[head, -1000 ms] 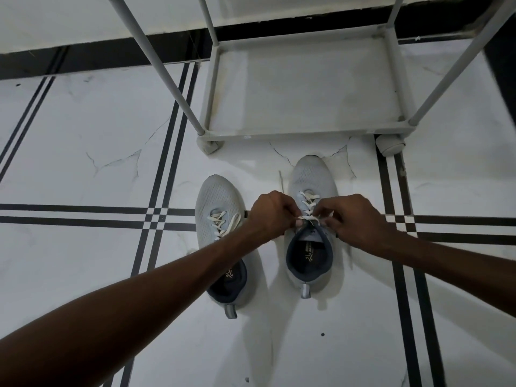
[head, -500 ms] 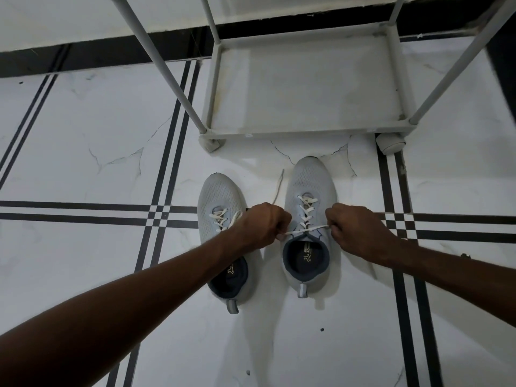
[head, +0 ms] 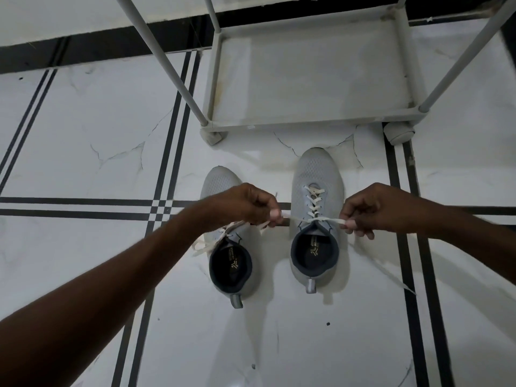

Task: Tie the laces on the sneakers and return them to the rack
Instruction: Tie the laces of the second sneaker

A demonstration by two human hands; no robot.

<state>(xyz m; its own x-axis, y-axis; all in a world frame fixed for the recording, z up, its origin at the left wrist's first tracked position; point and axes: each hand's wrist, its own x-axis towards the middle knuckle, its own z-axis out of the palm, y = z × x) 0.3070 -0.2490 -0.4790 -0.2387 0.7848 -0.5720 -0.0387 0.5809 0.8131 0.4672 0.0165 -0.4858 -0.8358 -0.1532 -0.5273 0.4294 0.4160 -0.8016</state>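
Observation:
Two light grey sneakers stand side by side on the floor, toes toward the rack. The right sneaker (head: 317, 174) has white laces (head: 314, 208) crossed up its tongue. My left hand (head: 245, 205) and my right hand (head: 374, 209) each pinch one end of that lace, stretched taut and level across the shoe's opening. The lace's free tail trails on the floor to the lower right. The left sneaker (head: 234, 275) sits partly under my left hand, its white laces (head: 212, 241) lying loose over its left side.
A white shoe rack (head: 307, 122) on small feet stands just beyond the shoes, its bottom shelf bare. Slanted rack posts (head: 167, 65) rise on both sides. The floor is white marble tile with black stripe lines; a dark wall skirting runs at the back.
My hands have moved apart from over the right sneaker's tongue, drawing its lace out sideways until taut. The view has shifted slightly closer.

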